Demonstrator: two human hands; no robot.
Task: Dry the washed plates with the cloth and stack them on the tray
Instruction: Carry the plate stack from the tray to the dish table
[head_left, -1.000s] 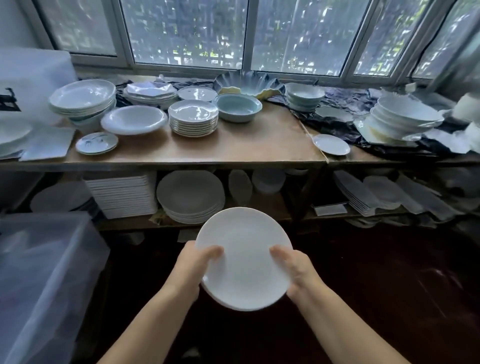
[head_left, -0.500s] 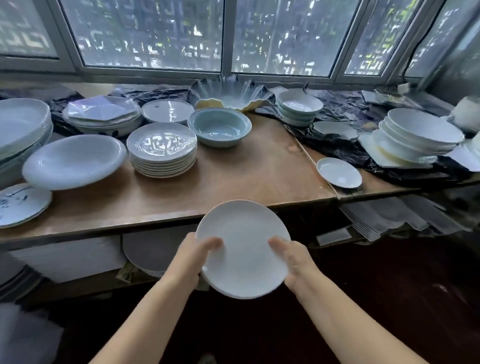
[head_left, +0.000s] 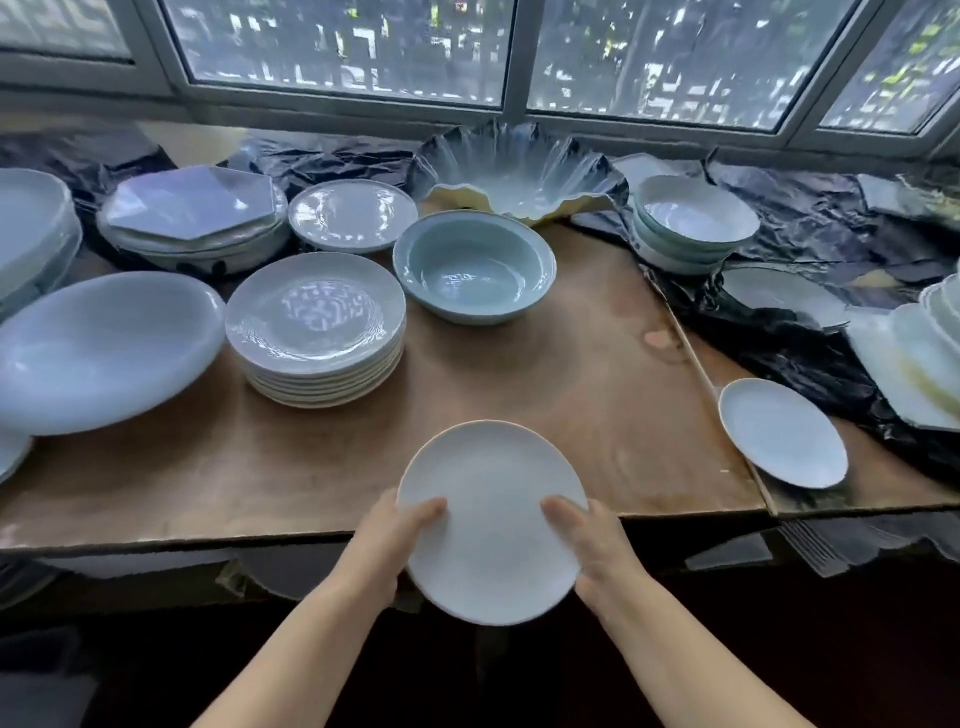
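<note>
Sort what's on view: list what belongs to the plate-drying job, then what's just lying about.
Job: white plate, gripped by left hand and right hand; stack of plates. No cloth or tray visible.

Lying about: pale blue bowl, wavy-edged dish, black plastic sheet, small plate.

The brown wooden surface (head_left: 519, 415) carries a stack of plates (head_left: 317, 327) left of centre, a large oval dish (head_left: 98, 348) at its left edge, and a pale blue bowl (head_left: 474, 266) towards the far edge. A small white plate (head_left: 782, 432) lies near the right edge, beside black plastic sheeting (head_left: 779, 343).
</note>
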